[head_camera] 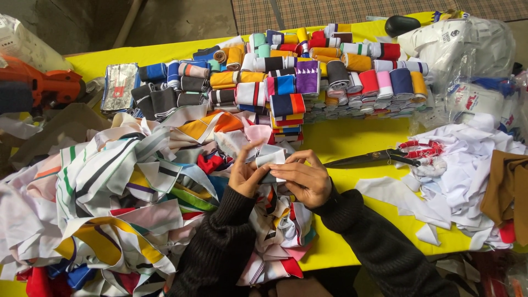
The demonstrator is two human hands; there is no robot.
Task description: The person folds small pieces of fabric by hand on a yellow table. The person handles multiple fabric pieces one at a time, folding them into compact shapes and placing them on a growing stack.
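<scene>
Holding a small rolled strip of white and grey cloth (271,160) just below the centre of the frame, pinching it from the left with the left hand (245,175), thumb and fingers clenched on its edge, and grasping it from the right with the right hand (303,180), fingers curled over the roll's lower side. Wearing dark knitted sleeves (220,242) running down to the bottom edge. Hovering over a loose heap of striped fabric strips (121,187) spreading across the left half and lower centre, in white, green, yellow, red and blue. Sitting behind the hands, in the upper centre, rows of finished fabric rolls (308,77) stacked tightly together in many colours, touching one another. Resting to the right of the hands, near but apart, a pair of scissors (385,156) with red-wrapped handles, blades pointing left, lying on the yellow table cover (341,137). Piling at the right edge, white cloth scraps (467,165) and a brown piece of cloth (509,187). Lying in the upper right, clear plastic bags (467,49) holding white items. Showing at the upper left, an orange tool (44,85), only partly in frame.
</scene>
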